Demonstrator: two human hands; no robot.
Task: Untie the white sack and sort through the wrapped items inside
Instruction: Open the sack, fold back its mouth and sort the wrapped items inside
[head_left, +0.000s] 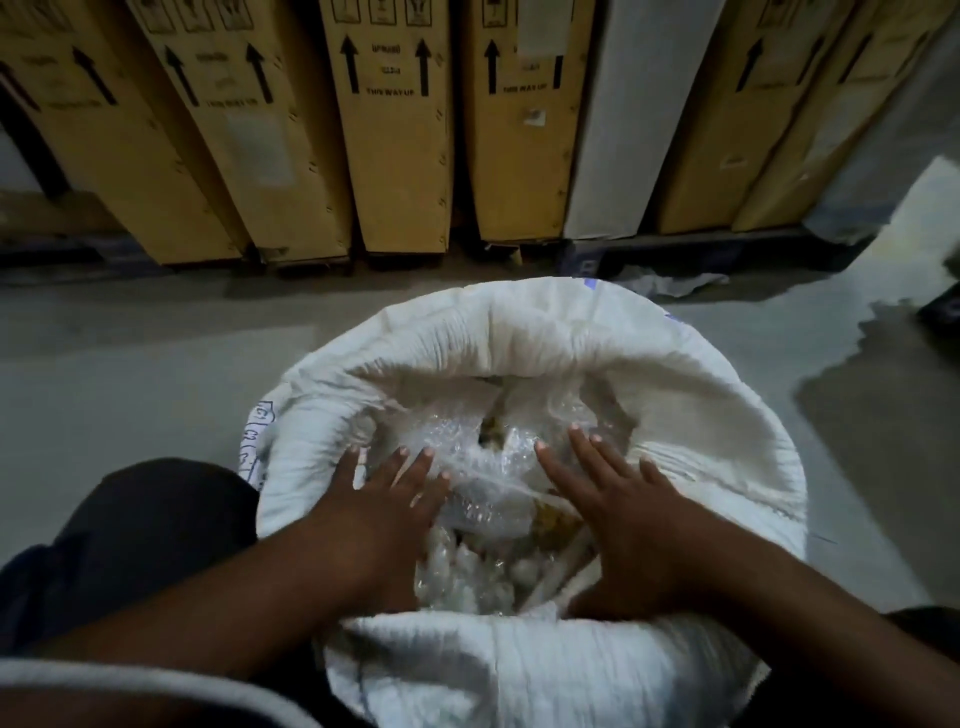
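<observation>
A grey concrete floor (130, 374) takes up most of the view, with a darker, blotchy patch (857, 415) seen off to the right. Along the far side, a row of tall cardboard boxes (400, 156) is stood on end, printed with black arrows and "THIS WAY UP", and one white box (623, 130) is slotted in among them.

The white sack (519, 332) is sat on the floor right in front of the person. It's already untied, with the mouth wide open and the rim rolled down into a thick collar. A knee in dark trousers (156, 519) is pressed up beside it on the left.

Inside, the sack is packed with bubble-wrapped items (467, 457). Something brownish can be made out through the plastic, but it can't really be identified. Smaller white wrapped rolls (467, 571) are bunched at the near edge.

The left hand (379, 499) and right hand (628, 509) are both laid palm-down on the wrapping with fingers spread. So the grip is fully open on each side and nothing is held, just touched.

A crumpled scrap (670, 283) is left lying behind the sack.
</observation>
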